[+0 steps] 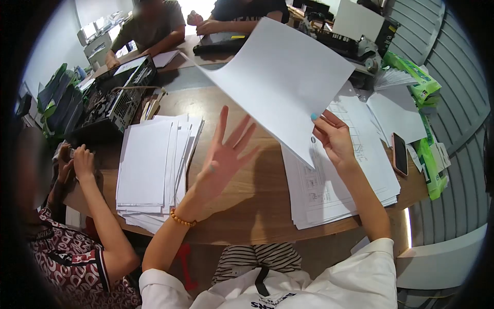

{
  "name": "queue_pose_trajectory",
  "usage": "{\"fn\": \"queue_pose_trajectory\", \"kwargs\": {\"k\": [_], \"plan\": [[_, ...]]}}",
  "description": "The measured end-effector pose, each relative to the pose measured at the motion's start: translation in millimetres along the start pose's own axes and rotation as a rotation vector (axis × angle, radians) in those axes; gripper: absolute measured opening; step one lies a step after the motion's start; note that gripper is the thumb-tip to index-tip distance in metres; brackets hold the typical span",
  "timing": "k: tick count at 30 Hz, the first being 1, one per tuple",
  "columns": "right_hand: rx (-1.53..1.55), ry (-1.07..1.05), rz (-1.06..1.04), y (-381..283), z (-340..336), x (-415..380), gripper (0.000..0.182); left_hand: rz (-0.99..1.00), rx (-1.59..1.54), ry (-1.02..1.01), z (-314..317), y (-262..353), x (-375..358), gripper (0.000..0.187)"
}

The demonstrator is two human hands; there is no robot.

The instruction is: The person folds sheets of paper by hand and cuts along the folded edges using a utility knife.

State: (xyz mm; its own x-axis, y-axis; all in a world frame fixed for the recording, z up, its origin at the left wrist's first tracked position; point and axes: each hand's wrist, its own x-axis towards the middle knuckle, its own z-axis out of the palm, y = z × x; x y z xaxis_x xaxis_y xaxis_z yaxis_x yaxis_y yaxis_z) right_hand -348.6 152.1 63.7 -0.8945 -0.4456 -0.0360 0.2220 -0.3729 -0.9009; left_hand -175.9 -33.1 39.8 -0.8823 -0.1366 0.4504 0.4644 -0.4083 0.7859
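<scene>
Right hand [333, 136] pinches a single white sheet [280, 77] at its lower corner — thumb on the near face, fingers behind — and holds it raised above the table [247, 216], tilted up and away. Left hand [222, 157] is spread wide, palm open, fingers apart, holding nothing; it hovers between the two piles, near the sheet's lower edge but not touching it.

Left pile [152, 170]: loose blank-looking sheets, fanned and uneven, lying on the table left of the open hand. Right pile [337, 190]: printed sheets with line drawings, under the right forearm, overhanging the table's near edge slightly. A phone [399, 153] lies just beside that pile.

Handling judgement: the sheet is light and limp — held by one corner it bows and will sag or flutter; a second hold at the opposite edge would steady it. Creases easily; smooth face, so a firm pinch is wanted.

Another person's hands [77, 162] rest at the table's left end.
</scene>
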Motion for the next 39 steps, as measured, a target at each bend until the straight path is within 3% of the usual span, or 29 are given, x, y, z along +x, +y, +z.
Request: {"fn": "queue_pose_trajectory", "kwargs": {"k": [2,4,5,6,7,8,10,12,16,21,25,39], "plan": [[-0.201,-0.031,-0.125,8.9,4.2,-8.9,0.026,0.01,0.005,-0.016,-1.1,-2.0,-7.4,0.098],[-0.253,-0.08,-0.154,17.0,6.1,-14.2,0.024,-0.172,-0.026,0.118,-1.3,2.6,-15.8,0.085],[-0.395,-0.16,-0.367,20.3,6.8,-17.4,0.025,-0.162,-0.086,0.1,-1.4,5.0,-14.0,0.069],[-0.532,-0.241,-0.585,22.8,7.8,-19.5,0.027,-0.168,-0.085,0.118,3.1,9.5,-10.6,0.069],[-0.709,-0.288,-0.803,23.4,9.2,-18.4,0.033,-0.229,-0.053,0.272,8.3,12.9,-7.1,0.067],[-0.706,-0.297,-0.783,23.9,9.0,-19.1,0.033,-0.293,-0.024,0.428,12.7,13.9,-5.4,0.066],[-1.091,-0.329,-1.14,23.7,9.2,-21.5,0.031,-0.291,-0.012,0.52,17.2,14.0,-4.7,0.067],[-1.115,-0.354,-1.112,24.8,11.4,-26.9,0.03,-0.249,-0.182,0.501,20.5,15.5,-6.1,0.072],[-1.127,-0.381,-1.155,22.8,12.3,-27.1,0.031,-0.248,-0.211,0.526,24.1,22.7,-0.3,0.074],[-1.127,-0.412,-1.176,25.5,10.1,-26.5,0.032,-0.302,-0.06,0.515,18.7,20.9,1.4,0.066],[-1.128,-0.442,-1.19,25.5,10.6,-28.2,0.034,-0.305,-0.115,0.47,15.1,20.3,-0.4,0.066],[-1.193,-0.446,-1.205,26.8,18.4,-33.6,0.028,-0.281,-0.067,0.585,16.2,10.0,-1.3,0.064]]}}
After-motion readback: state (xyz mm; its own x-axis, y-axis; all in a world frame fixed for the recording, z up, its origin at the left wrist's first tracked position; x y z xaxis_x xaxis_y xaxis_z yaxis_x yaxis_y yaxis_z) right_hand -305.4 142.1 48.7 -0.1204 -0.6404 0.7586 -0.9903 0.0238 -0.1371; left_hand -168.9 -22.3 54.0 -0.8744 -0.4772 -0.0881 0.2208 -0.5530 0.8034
